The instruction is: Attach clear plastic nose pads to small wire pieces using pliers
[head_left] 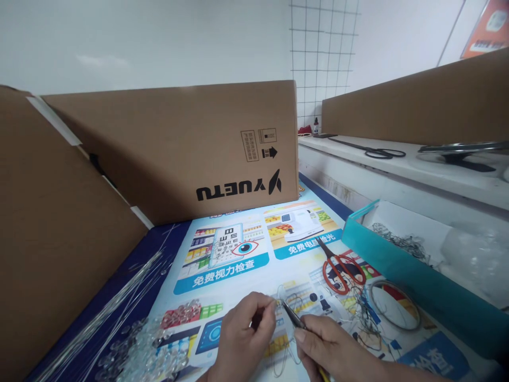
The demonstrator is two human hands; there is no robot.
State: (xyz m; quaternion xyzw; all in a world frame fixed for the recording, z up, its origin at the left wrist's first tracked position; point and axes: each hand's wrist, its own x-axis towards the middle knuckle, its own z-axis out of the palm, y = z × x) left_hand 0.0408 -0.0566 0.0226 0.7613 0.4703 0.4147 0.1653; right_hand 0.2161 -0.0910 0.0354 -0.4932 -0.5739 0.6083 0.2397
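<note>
a view from above a work table (167, 249) covered by a printed poster with an eye chart and shop pictures. at the bottom edge, the person's two bare hands meet close together. the left hand (242, 339) is curled, its thumb and forefinger pinched shut on something very small near a thin wire (283, 297); what it pinches is too small to make out. the right hand (334, 353) is closed around a slim pair of pliers (293, 317), whose dark tip points up and left and touches the spot where the left fingers pinch. fine loops of wire lie on the poster under and around both hands.

just left of the hands sits a heap of clear glass-like beads (151, 345), and beyond it a bundle of long clear rods (107, 313) runs diagonally. to the right of the hands lie red-handled scissors (342, 268), a coil of grey wire (392, 305) and a tangle of dark wire bits. a teal tray (397, 270) at the right edge holds more small metal pieces. large cardboard boxes (178, 148) stand behind and to the left. black scissors (377, 152) lie on a white shelf at the back right.
</note>
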